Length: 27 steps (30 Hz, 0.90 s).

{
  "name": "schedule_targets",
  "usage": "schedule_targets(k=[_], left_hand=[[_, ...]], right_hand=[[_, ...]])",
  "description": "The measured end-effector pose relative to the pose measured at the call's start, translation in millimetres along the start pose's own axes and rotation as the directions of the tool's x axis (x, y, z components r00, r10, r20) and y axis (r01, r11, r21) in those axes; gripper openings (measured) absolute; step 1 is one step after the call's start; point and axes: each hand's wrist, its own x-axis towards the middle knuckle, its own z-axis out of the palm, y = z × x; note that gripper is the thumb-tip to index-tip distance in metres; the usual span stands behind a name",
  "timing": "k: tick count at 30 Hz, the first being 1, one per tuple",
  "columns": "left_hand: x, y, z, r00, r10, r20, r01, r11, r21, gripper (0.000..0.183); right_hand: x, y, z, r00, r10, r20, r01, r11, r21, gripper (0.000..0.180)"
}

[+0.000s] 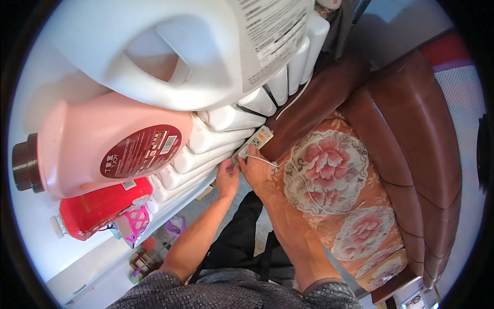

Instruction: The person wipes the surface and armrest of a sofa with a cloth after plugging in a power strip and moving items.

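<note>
A white power strip [264,133] rests on the end of the brown leather sofa arm [287,133], beside a row of white bottles. The fingers of my left hand [227,178] grip its near end. My right hand [255,169] holds the strip from the other side, with a finger over a white plug [242,153] at the sockets. Part of that plug is hidden by the fingers. A thin white cable [305,181] runs from beside my right hand across the floral seat cushion [328,162], and its small connector lies on the fabric.
Several white bottles [222,117] stand in a row at the left. Close above are a large white jug [208,50] with a handle, a pink bottle [85,143] and a red bottle [104,204]. Another white cord [295,98] lies along the sofa arm. The sofa backrest [417,154] bounds the right.
</note>
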Motion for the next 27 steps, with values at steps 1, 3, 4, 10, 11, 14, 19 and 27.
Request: schedule_targets(k=[1, 3, 4, 10, 11, 14, 19, 27], left_hand=[[-7, 8, 0, 0.999, 0.046, -0.017, -0.046, 0.999, -0.01, 0.042], [-13, 26, -1, 0.995, 0.1, -0.026, -0.1, 0.995, -0.018, 0.042], [-15, 32, 1, 0.974, 0.228, -0.015, -0.227, 0.973, 0.053, 0.045], [9, 35, 7, 0.858, 0.511, 0.053, -0.5, 0.809, 0.308, 0.038], [9, 36, 8, 0.857, 0.512, 0.06, -0.504, 0.808, 0.306, 0.038], [5, 45, 12, 0.906, 0.417, 0.072, -0.421, 0.87, 0.258, 0.037], [7, 47, 9, 0.853, 0.517, 0.077, -0.512, 0.795, 0.325, 0.036], [9, 48, 6, 0.885, 0.459, 0.076, -0.457, 0.826, 0.329, 0.04]], right_hand=[[-2, -1, -9, 0.998, 0.034, 0.05, -0.036, 0.999, 0.033, 0.055], [-15, -3, -30, 0.998, 0.07, 0.009, -0.07, 0.995, 0.066, 0.059], [-24, 5, -33, 0.996, 0.091, -0.007, -0.09, 0.993, 0.076, 0.061], [-89, 96, 2, 0.8, 0.352, 0.486, -0.569, 0.185, 0.802, 0.051], [-92, 108, 2, 0.799, 0.358, 0.483, -0.567, 0.182, 0.803, 0.051], [-98, 148, 5, 0.607, 0.312, 0.731, -0.488, -0.58, 0.652, 0.038], [-58, 144, -7, 0.674, 0.151, 0.723, -0.365, -0.783, 0.503, 0.035], [-57, 166, -40, 0.746, 0.433, 0.506, 0.025, -0.778, 0.628, 0.038]])
